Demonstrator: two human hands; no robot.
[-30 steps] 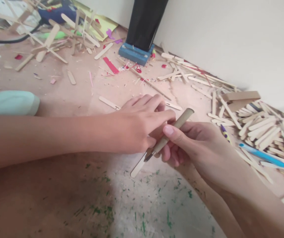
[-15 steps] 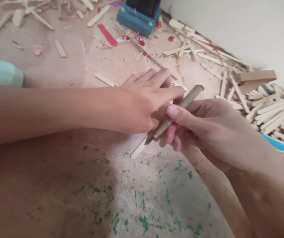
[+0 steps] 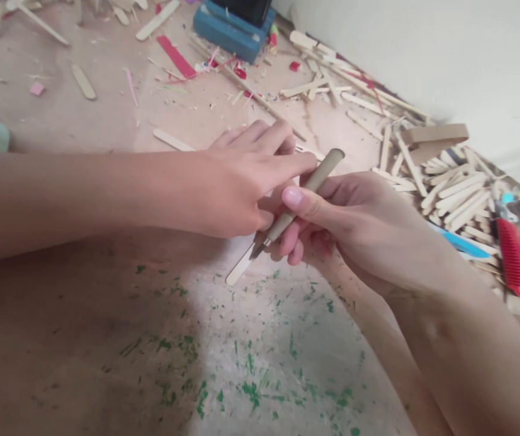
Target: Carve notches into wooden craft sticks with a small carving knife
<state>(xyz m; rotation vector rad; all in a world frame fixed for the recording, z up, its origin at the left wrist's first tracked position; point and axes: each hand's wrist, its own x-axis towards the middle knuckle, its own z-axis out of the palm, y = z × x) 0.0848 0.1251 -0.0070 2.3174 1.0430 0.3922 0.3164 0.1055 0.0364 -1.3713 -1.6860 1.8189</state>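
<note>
My right hand (image 3: 328, 209) grips the thick olive-brown handle of a carving knife (image 3: 305, 192), thumb on top and fingers curled beneath. Its short metal blade points down to the left and lies against a pale wooden craft stick (image 3: 238, 270). My left hand (image 3: 253, 175) reaches across from the left, thumb and fingers closed around the upper part of that stick, which they hide. The stick's rounded lower end shows just above the tabletop or on it; I cannot tell which. A second craft stick (image 3: 171, 139) lies beyond my left wrist.
Craft sticks (image 3: 462, 194) are heaped at the right, with a red comb-like piece (image 3: 514, 257) beside them. A blue stand (image 3: 233, 33) holds a dark device at the back. Green flecks mark the near tabletop (image 3: 223, 339); a white wall (image 3: 400, 54) rises at the back right.
The view has swung right, so everything sits further left and the red piece shows more fully. Both hands keep their grips, and the blade stays against the stick with little visible movement.
</note>
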